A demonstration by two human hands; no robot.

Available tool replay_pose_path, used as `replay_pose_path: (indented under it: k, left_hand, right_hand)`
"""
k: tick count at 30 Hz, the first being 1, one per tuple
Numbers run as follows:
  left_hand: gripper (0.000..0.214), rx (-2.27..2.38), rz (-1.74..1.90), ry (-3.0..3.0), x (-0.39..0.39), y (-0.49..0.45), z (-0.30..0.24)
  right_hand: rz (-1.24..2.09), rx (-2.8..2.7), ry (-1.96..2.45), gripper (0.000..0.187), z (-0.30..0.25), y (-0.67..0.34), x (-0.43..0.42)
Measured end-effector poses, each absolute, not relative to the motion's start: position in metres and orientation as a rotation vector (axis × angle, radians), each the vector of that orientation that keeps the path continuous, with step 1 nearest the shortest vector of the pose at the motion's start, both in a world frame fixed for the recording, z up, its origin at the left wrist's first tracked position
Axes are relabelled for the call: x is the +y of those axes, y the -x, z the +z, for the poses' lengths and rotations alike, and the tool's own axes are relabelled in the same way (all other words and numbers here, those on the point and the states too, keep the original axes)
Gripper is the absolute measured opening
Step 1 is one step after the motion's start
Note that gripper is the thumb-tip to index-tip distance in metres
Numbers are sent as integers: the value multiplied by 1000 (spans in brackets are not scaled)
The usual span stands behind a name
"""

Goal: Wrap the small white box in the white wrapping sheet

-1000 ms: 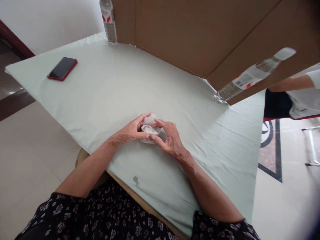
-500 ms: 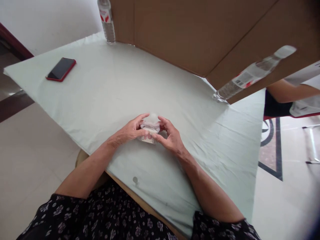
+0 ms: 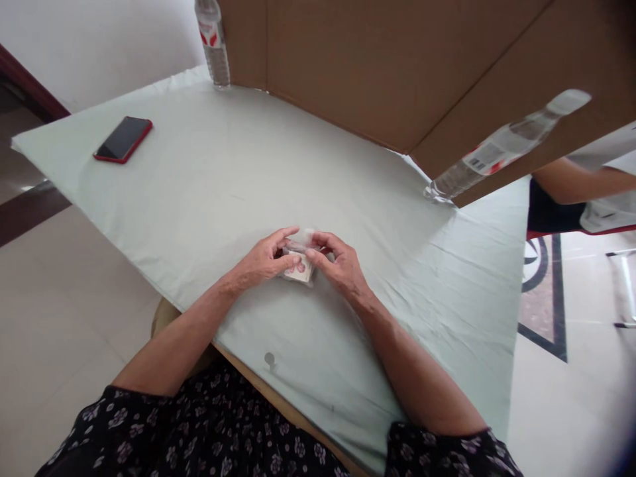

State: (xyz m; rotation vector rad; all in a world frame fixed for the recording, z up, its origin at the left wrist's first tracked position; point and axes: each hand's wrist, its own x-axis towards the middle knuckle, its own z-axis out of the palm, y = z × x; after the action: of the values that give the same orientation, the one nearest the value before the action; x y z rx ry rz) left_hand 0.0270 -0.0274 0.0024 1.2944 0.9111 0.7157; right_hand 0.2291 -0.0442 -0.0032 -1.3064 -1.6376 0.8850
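Observation:
A small pale square packet (image 3: pixel 301 271) with a reddish print on its top sits low over the cloth, in what looks like a clear plastic bag. My left hand (image 3: pixel 265 257) holds its left side, thumb on top and fingers curled behind. My right hand (image 3: pixel 342 264) is closed at the upper right of the packet, with thumb and fingers at the loose plastic. Part of the plastic at the back is blurred, and the packet's far side is hidden by my fingers.
A pale green cloth (image 3: pixel 209 179) covers the table. A red-cased phone (image 3: pixel 123 140) lies far left. Two water bottles, one at the back left (image 3: pixel 214 50) and one at the right (image 3: pixel 501 149), stand against a brown cardboard panel (image 3: pixel 338 66). Another person's arm (image 3: pixel 581 182) shows at the right.
The packet has turned slightly and its printed top shows more. My right thumb has moved up from the packet's front to the plastic near its back edge.

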Motion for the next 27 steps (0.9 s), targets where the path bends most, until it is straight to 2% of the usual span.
replay_pose_path:
  k: [3, 9, 23, 27]
  left_hand:
    - [67, 879, 722, -1285, -28, -27, 2]
    - [41, 898, 736, -1374, -30, -28, 4]
    - [41, 1051, 892, -1734, -36, -35, -8]
    - [40, 1078, 904, -1828, -37, -35, -8]
  right_hand:
    - [869, -1621, 1297, 25, 5, -222, -43]
    - [712, -1668, 1235, 15, 4, -216, -52]
    - [63, -2203, 1064, 21, -3, -231, -63]
    - [93, -2277, 1048, 27, -3, -232, -68]
